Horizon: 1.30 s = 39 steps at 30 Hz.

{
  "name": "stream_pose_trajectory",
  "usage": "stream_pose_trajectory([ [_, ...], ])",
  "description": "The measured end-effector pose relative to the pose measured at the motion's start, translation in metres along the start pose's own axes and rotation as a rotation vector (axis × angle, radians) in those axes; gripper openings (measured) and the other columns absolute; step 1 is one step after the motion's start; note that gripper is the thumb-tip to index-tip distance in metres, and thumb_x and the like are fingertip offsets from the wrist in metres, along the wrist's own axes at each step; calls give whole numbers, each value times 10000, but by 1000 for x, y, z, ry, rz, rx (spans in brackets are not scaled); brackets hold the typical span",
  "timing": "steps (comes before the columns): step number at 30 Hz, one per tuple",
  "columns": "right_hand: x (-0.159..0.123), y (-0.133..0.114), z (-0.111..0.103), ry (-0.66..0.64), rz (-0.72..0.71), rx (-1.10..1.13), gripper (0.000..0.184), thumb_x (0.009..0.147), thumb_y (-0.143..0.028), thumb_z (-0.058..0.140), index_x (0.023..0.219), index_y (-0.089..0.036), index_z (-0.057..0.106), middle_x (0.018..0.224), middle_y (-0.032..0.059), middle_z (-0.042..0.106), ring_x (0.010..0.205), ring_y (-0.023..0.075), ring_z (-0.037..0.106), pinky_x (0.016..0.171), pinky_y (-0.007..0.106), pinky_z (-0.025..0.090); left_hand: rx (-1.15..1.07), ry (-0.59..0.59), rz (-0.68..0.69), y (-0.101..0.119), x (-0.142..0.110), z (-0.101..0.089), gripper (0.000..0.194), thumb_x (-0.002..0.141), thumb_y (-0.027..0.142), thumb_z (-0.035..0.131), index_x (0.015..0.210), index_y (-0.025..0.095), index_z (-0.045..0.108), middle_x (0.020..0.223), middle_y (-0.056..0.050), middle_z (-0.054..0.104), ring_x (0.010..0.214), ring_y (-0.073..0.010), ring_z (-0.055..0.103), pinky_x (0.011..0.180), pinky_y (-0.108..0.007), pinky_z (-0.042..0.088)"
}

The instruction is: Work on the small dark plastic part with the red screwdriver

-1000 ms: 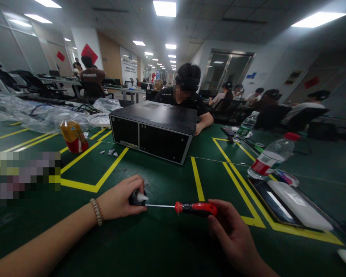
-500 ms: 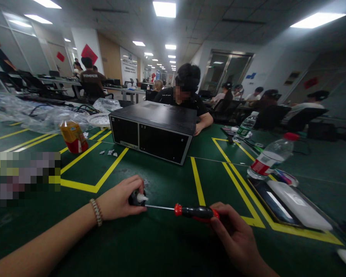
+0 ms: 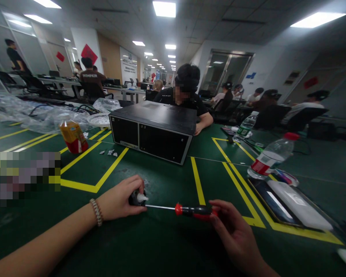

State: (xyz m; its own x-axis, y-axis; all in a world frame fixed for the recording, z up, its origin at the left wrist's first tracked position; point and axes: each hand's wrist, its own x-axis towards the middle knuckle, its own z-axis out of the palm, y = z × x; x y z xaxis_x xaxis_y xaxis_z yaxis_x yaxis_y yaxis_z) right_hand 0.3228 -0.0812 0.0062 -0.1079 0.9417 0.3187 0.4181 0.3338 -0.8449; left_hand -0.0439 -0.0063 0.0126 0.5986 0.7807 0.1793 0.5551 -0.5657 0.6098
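My left hand [image 3: 123,198] is closed around a small black part with a white nozzle-like piece [image 3: 141,197], low over the green table. Most of that part is hidden by my fingers. From the right, a screwdriver [image 3: 194,211] with a red and black handle points its thin shaft at the part. The tip meets the part's side, though the exact contact is hidden. My right hand [image 3: 233,227] grips the end of the handle between thumb and fingers.
A black computer case [image 3: 152,129] lies across the table beyond my hands, with a person [image 3: 187,90] behind it. At left stand an orange drink bottle [image 3: 73,134] and plastic bags [image 3: 46,115]. At right are a water bottle [image 3: 272,157] and a phone [image 3: 276,204].
The screwdriver handle has turned about its axis in my right hand, its red and black sides shifting. My left hand stays still. In the far left background, a person has walked into view.
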Motion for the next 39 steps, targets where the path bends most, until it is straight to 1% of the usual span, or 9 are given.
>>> stream_pose_trajectory([
  [3,0,2,1,-26,2,-5,171,1018,-389,589,1143,-290,650,718,-12,662,550,180,667,473,268,555,0,-6,-5,-1,0,0,325,821,328,801,1001,211,556,1136,-68,591,992,-253,594,844,-407,525],
  [6,-1,6,0,-33,-3,2,162,1024,-389,575,1119,-284,656,697,-14,657,528,176,648,444,261,532,9,2,8,-3,0,1,322,823,331,801,993,213,554,1128,-65,592,992,-253,593,851,-410,521],
  [12,-4,0,-3,-78,-34,-62,346,985,-270,604,1329,-292,573,1080,78,743,765,224,737,639,338,628,4,14,19,-4,0,2,317,818,323,800,973,215,546,1114,-62,597,983,-250,595,846,-400,517],
  [16,-2,-7,-2,-80,20,-54,301,1012,-295,565,1310,-253,578,854,36,735,640,199,699,545,297,590,5,17,14,-4,0,2,323,813,327,806,978,217,552,1115,-62,600,983,-253,598,850,-403,517],
  [20,0,-7,-1,-77,54,-54,205,1011,-396,580,1083,-221,659,655,-4,669,517,180,650,458,270,540,8,8,11,-3,0,1,322,818,332,804,985,216,554,1118,-64,598,985,-254,598,852,-407,519],
  [22,1,-6,-1,-55,31,-68,220,997,-408,598,1091,-224,674,747,27,713,562,193,681,484,285,564,9,6,11,-3,0,1,318,823,330,800,987,215,553,1120,-65,597,989,-253,597,853,-407,520],
  [26,0,-3,-2,-33,-1,-88,292,977,-355,622,1251,-256,641,1126,103,742,820,255,761,665,358,646,15,9,17,-2,0,1,322,823,325,799,992,213,548,1120,-67,596,994,-253,595,861,-413,520],
  [34,-2,4,1,-36,-68,-64,359,961,-209,596,1309,-291,566,1172,97,685,859,251,738,690,356,644,9,7,9,-4,0,2,327,824,330,803,994,217,549,1145,-69,591,1006,-257,592,862,-420,522],
  [39,-1,0,0,-34,-12,-44,304,981,-258,598,1285,-268,603,1060,79,717,749,222,723,636,334,629,13,8,17,-4,0,1,319,822,321,799,981,213,545,1130,-68,593,1004,-259,594,866,-420,516],
])
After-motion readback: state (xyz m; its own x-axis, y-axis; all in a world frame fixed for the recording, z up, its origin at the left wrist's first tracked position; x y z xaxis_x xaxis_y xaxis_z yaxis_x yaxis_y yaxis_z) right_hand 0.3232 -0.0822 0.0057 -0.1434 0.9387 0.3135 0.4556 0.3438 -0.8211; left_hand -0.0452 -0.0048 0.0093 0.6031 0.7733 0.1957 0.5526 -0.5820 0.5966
